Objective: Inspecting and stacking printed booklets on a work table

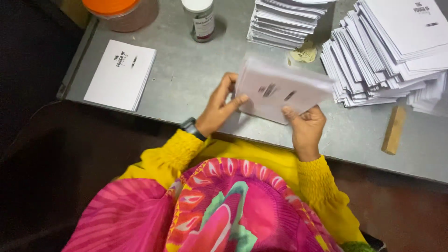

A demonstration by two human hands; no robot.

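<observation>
You hold a white folded booklet [280, 91], blurred, with dark print on its cover, just above the bench's [196, 79] near edge. Your left hand [219, 108] pinches its left end; your right hand [305, 126] grips its lower right corner. Bare bench lies between it and a lone booklet [120, 74] at the left edge. An orange-lidded tub [122, 14] and a white-capped jar [200, 19] stand at the far edge, contents unclear.

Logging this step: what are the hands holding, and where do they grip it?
A white booklet: left hand at its left edge, right hand at its bottom edge.
</observation>
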